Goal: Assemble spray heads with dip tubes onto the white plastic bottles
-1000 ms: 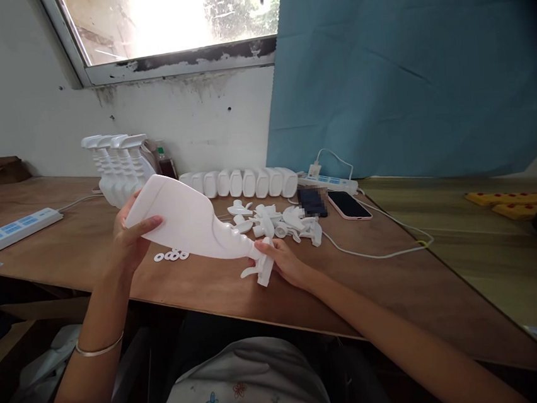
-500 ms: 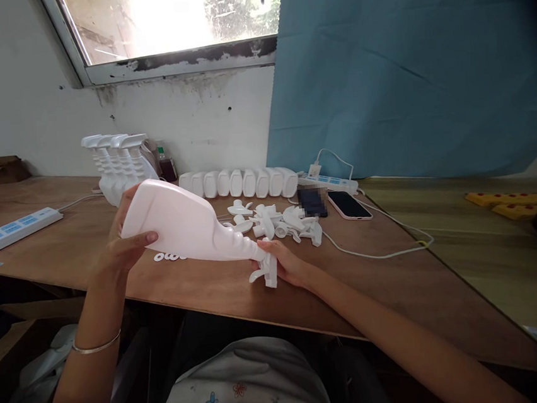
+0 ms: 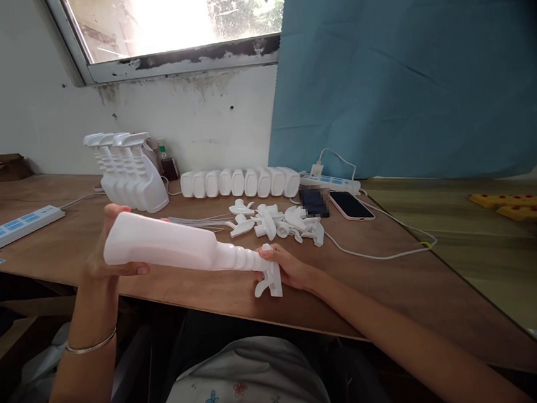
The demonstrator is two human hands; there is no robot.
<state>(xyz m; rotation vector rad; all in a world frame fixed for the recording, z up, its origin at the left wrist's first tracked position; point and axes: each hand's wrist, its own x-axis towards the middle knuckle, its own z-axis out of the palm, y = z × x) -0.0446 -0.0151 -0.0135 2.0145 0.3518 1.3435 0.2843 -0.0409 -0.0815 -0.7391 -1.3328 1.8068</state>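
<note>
A white spray bottle (image 3: pixel 168 243) lies on its side in the air above the table's front edge, its base to the left and its ribbed neck to the right. My left hand (image 3: pixel 107 255) is closed around the base end, thumb along the lower side. At the neck end, my right hand (image 3: pixel 287 266) grips the white trigger sprayer head (image 3: pixel 272 278), whose trigger points down. The sprayer head meets the neck; how far it is screwed on I cannot tell. Behind it lies a pile of loose sprayer heads (image 3: pixel 265 221), with thin dip tubes (image 3: pixel 199 221) to their left.
Several bottles with sprayer heads (image 3: pixel 128 177) stand at the back left. A row of white bottles (image 3: pixel 238 183) lies along the wall, bases facing me. Power strips (image 3: pixel 19 227), a phone (image 3: pixel 352 205) and a white cable (image 3: pixel 383 256) are on the wooden table (image 3: pixel 353 294).
The bottle has rolled about its long axis, now showing its narrow side. My left hand has turned with it and moved slightly down and left; my right hand stays on the sprayer head.
</note>
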